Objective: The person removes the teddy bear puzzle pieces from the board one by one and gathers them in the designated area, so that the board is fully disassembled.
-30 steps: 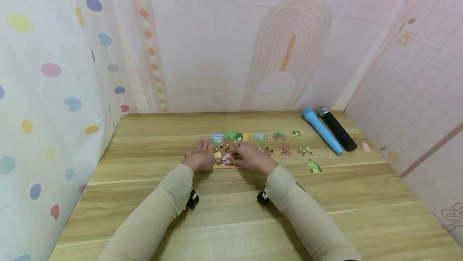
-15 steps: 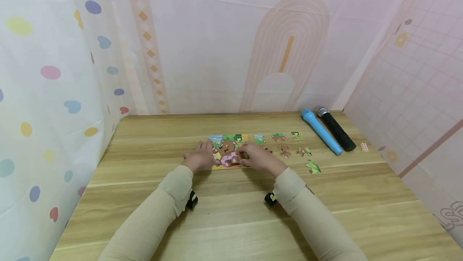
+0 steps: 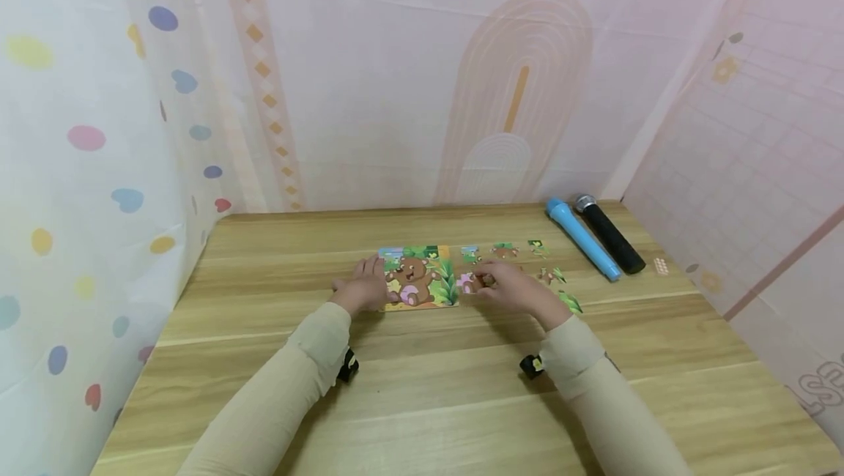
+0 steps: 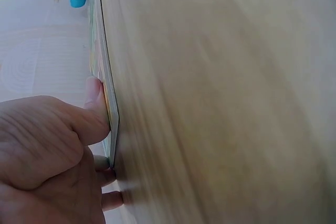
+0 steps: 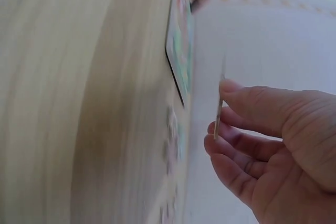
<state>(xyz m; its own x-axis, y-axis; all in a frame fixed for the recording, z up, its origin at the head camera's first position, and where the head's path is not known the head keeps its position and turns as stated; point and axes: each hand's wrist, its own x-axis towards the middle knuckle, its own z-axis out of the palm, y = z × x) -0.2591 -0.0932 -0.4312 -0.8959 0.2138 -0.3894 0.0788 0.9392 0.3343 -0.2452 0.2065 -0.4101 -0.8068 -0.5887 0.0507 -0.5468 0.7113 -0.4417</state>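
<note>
A puzzle board [image 3: 431,278] printed with a brown bear lies flat on the wooden table in the head view. My left hand [image 3: 364,287] rests at its left edge; in the left wrist view the thumb [image 4: 94,95] lies on the board and the other fingers reach down beside its corner. Just right of the board, my right hand [image 3: 517,287] pinches a pink-and-brown jigsaw piece [image 3: 467,283]. The right wrist view shows this piece edge-on between thumb and fingertips, raised off the table. The right hand hides part of the loose pieces behind it.
Several loose jigsaw pieces lie right of the board, among them a bear-and-green piece [image 3: 504,250] and a green leaf piece [image 3: 570,302]. Farther right are a blue microphone [image 3: 583,239], a black microphone [image 3: 611,234] and a small dotted item [image 3: 661,266]. Patterned curtains [image 3: 369,95] border the table.
My right hand has moved right, off the board, carrying the pink-and-brown jigsaw piece, so the board's right side is uncovered. The left hand stays at the left edge.
</note>
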